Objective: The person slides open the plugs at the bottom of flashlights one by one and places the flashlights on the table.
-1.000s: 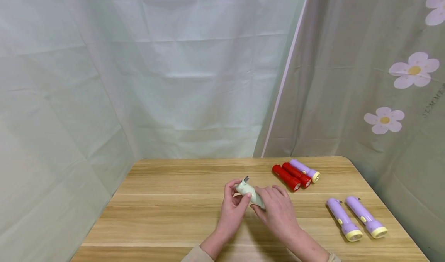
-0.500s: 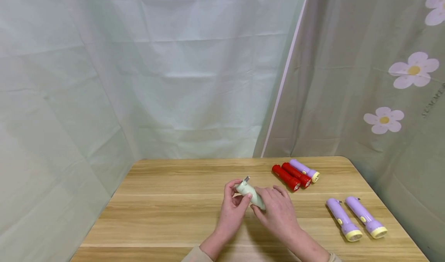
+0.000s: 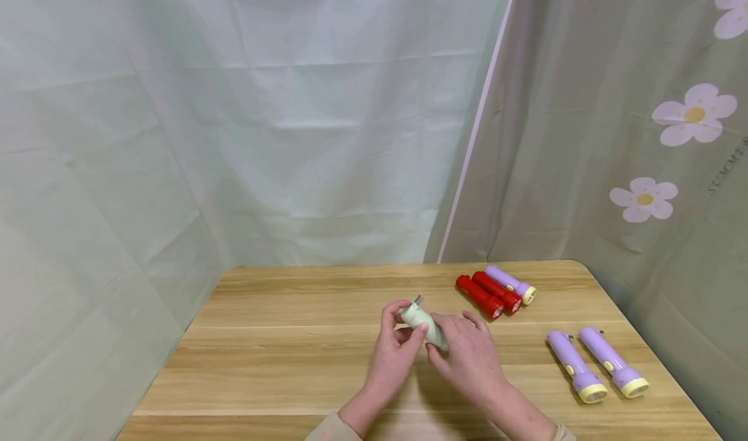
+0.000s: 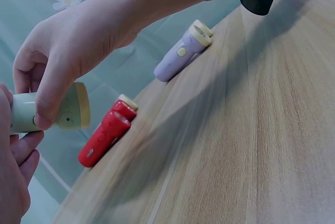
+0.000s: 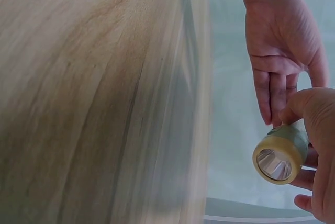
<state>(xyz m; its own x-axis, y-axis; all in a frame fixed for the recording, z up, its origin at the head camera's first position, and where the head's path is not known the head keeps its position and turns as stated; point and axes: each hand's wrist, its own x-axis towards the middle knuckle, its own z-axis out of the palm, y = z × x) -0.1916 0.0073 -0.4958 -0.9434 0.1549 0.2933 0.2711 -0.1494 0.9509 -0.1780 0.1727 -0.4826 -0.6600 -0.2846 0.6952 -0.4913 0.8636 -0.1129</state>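
Observation:
Above the middle of the table, both hands hold a pale green flashlight (image 3: 423,321) with a cream-yellow head rim. A small metal plug sticks out from its tail end. The left hand (image 3: 391,362) pinches the tail end between thumb and fingers. My right hand (image 3: 470,355) grips the head end, which it covers in the head view. From the right wrist, the lens of the flashlight (image 5: 274,164) shows unlit-looking and tilted downward. The left wrist view shows the right thumb pressing on the side of the flashlight body (image 4: 23,112), near the head.
Two red flashlights (image 3: 479,296) lie side by side at the back right of the wooden table (image 3: 280,363), beside a lilac flashlight (image 3: 507,282). Nearer, two more lilac flashlights (image 3: 573,363) lie at the right, their plugs out. A curtain (image 3: 327,136) hangs behind the table.
The green flashlight and both hands have shifted very slightly to the right, and its plug end has turned a little. The grip stays the same, and the other flashlights lie still.

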